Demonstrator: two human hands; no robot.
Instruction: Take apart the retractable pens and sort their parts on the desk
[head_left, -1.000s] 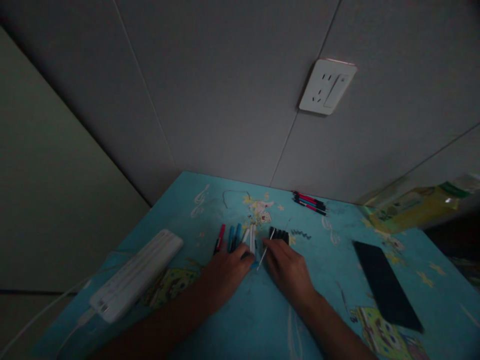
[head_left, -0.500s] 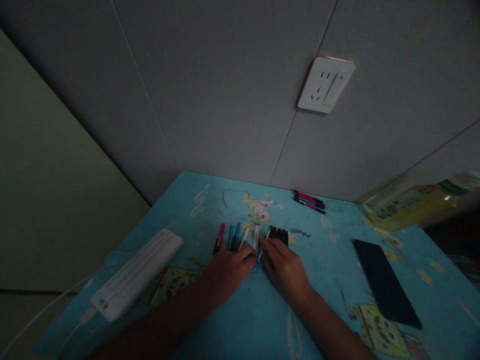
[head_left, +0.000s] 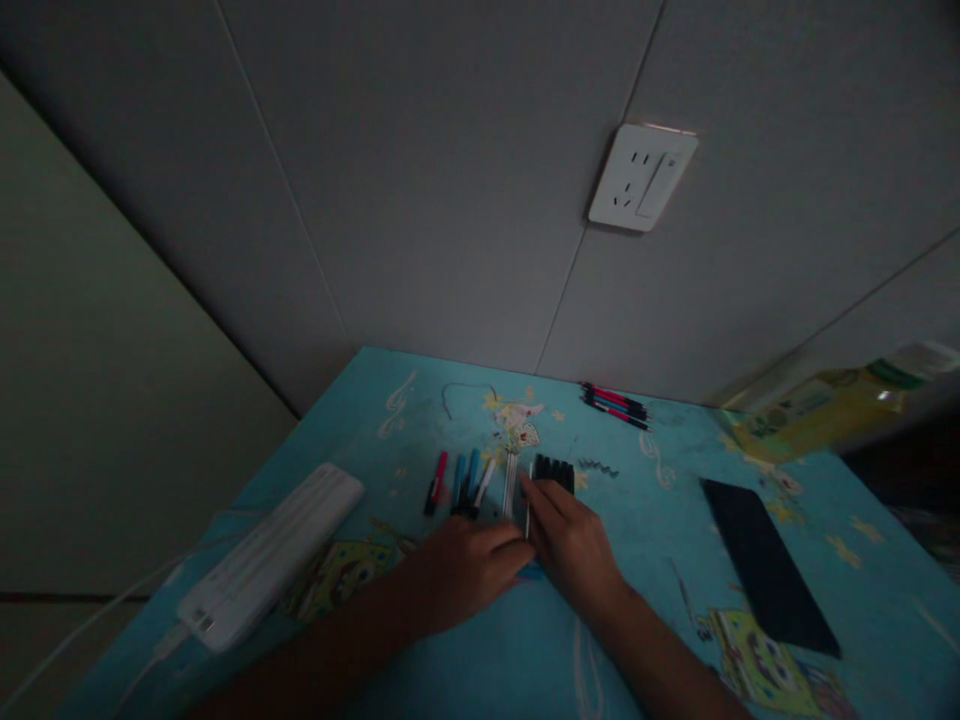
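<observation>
A thin white stick that looks like a pen refill (head_left: 529,512) stands between my hands. My right hand (head_left: 576,535) is closed, fingertips against the stick's right side. My left hand (head_left: 476,562) pinches at its lower end, where a blue piece (head_left: 531,572) shows under the fingers. Just left of the stick lie several more slim white refills (head_left: 511,482). Farther left are blue pen parts (head_left: 473,472), a white one (head_left: 485,482) and a red and black one (head_left: 436,484). Several black pen parts (head_left: 555,470) lie in a row beyond my right hand, partly covered.
Small springs (head_left: 598,467) lie right of the black parts. Several red and black pens (head_left: 615,406) rest near the wall. A white power strip (head_left: 274,555) with cables is at left; a dark flat slab (head_left: 769,565) and a bottle of yellow liquid (head_left: 817,405) are at right.
My left hand has moved right and toward me, to the stick's lower end. The stick in my fingers now stands straighter, and the refills on the table are less covered.
</observation>
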